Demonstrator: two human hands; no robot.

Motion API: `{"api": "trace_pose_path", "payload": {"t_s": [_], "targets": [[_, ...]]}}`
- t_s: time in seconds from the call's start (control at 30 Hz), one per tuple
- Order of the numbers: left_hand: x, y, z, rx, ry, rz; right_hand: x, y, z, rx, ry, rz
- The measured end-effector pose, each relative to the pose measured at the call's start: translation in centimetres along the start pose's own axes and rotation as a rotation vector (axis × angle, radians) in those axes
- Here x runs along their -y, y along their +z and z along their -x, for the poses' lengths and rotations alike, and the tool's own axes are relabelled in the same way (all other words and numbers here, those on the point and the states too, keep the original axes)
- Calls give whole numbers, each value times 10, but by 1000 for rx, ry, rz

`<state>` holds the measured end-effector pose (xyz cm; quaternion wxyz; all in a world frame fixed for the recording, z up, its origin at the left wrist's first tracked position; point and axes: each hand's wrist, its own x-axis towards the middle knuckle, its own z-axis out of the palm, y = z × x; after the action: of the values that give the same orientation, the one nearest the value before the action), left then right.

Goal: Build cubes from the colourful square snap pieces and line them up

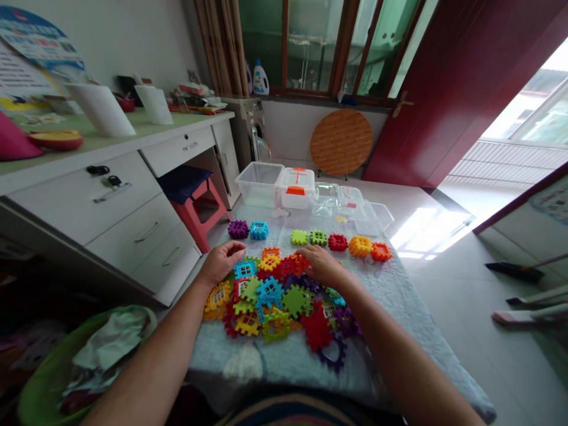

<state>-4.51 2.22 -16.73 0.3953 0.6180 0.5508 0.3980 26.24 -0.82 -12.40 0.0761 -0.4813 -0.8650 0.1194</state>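
Left hand (220,263) at far edge of plastic waffle-block pile (275,302), fingers curled together; right hand (322,266) on red blocks (286,267), fingers slightly spread, pinching nothing.

We observe a white drawer desk (93,204) at 10 o'clock, a front-loading washing machine (248,133) and wood-framed window (315,47) at 12 o'clock, a dark red door (448,94) at 2 o'clock, and a pale tile floor (470,349) at 3 o'clock, lit by sunlight (428,231).
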Motion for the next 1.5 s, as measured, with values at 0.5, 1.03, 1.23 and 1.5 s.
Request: {"api": "trace_pose_path", "payload": {"t_s": [0.5, 1.03, 1.23, 1.5], "targets": [[2, 1, 0, -3, -26, 33, 0, -12, 12, -97, 69, -65], [7, -1, -2, 0, -5, 10, 21, 10, -14, -74, 132, -215], [5, -1, -1, 0, -6, 18, 11, -6, -3, -206, 133, -463], [11, -1, -3, 16, 16, 6, 1, -20, 27, -141, 138, 1]]}}
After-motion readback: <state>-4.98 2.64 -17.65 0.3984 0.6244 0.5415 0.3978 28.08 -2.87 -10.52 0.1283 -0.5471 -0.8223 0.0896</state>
